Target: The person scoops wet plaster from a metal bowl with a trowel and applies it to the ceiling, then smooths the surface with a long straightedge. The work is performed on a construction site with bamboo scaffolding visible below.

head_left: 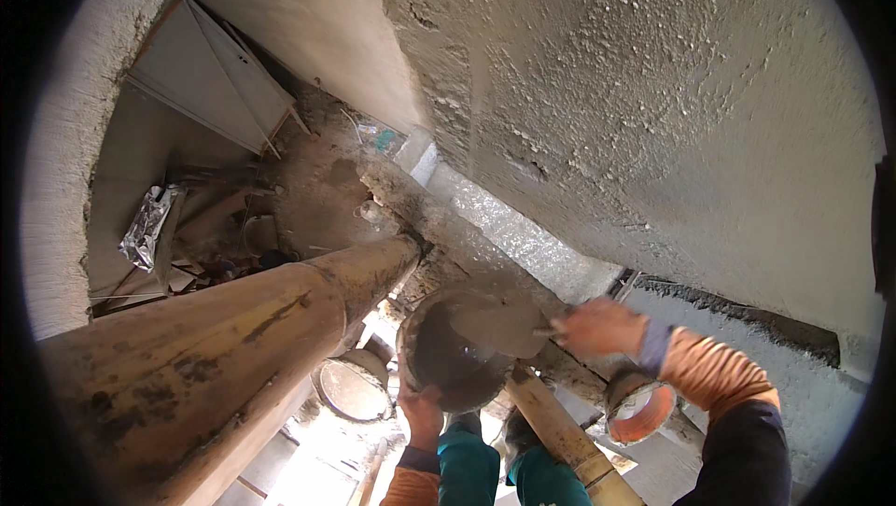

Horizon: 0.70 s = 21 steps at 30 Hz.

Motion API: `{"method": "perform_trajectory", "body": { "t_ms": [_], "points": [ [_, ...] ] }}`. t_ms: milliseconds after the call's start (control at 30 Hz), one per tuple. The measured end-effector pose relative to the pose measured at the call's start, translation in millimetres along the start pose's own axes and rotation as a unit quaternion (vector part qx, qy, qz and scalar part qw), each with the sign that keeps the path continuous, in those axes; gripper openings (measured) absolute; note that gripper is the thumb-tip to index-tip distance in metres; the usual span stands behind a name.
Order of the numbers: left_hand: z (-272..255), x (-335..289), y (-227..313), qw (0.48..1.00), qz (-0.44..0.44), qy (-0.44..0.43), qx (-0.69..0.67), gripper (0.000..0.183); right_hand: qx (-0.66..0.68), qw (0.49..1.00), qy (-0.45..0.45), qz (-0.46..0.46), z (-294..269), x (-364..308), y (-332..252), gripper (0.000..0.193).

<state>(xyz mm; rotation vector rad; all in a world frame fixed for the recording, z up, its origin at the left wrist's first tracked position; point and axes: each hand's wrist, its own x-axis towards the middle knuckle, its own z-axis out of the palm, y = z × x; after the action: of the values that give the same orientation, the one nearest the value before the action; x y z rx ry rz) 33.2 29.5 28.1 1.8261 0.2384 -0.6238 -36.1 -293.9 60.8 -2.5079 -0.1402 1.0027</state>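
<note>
In front of me is a round mortar pan [405, 347] with wet grey mortar [439, 361] inside. My left hand [422, 414] grips the pan's near left rim. A trowel [495, 327] lies over the pan's far right part, its blade coated in grey mortar. Its handle is in my right hand [599, 327], whose fingers are closed and slightly blurred. The right arm reaches in from the lower right, in an orange-striped sleeve. How deep the mortar is, I cannot tell.
A thick bamboo pole [233, 338] slants across the left; a thinner one [560, 431] runs beside my legs. A pale bucket [353, 389] and an orange bucket [644, 413] flank the pan. Beyond rises a rough plastered wall [607, 105], with a narrow plank [485, 240] below.
</note>
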Motion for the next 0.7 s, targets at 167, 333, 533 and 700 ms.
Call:
{"method": "perform_trajectory", "body": {
  "t_ms": [167, 333, 533, 700],
  "points": [
    [19, 27, -24, 0.999, 0.03, -0.022, -0.021, 0.063, -0.068, 0.997, -0.03, -0.029, 61, 53, -13, 0.024],
    [-19, 45, -53, 0.937, 0.238, -0.073, 0.246, 0.058, 0.128, 0.99, 0.041, 0.039, 15, 35, 8, 0.028],
    [-24, 23, -36, 0.999, 0.013, -0.024, 0.047, 0.049, 0.35, 0.931, 0.044, 0.095, -104, 158, 131, 0.019],
    [-46, 17, -47, 0.994, -0.108, -0.028, -0.02, 0.055, 0.498, 0.793, 0.348, 0.042, -177, 147, 111, 0.023]
  ]
}}
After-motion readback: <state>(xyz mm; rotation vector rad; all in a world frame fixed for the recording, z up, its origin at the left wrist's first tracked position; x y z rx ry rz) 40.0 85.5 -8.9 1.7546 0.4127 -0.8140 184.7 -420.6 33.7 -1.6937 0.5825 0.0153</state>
